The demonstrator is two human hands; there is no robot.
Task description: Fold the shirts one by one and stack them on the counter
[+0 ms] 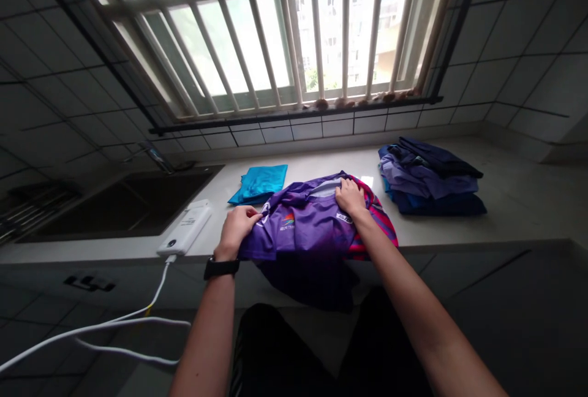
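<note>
Head view: purple shirt (312,219) overhangs the worktop's (459,228) front edge between my hands; left hand (234,230) pinches its shoulder, right hand (351,197) its collar.

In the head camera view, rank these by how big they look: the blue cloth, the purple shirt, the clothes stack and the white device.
1. Purple shirt
2. Clothes stack
Blue cloth and white device: too alike to rank, but both smallest

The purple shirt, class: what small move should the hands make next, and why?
Probably draw the purple shirt's lower part up onto the counter, since it hangs over the front edge. The left hand pinches one side; the right hand is at the collar.
</note>
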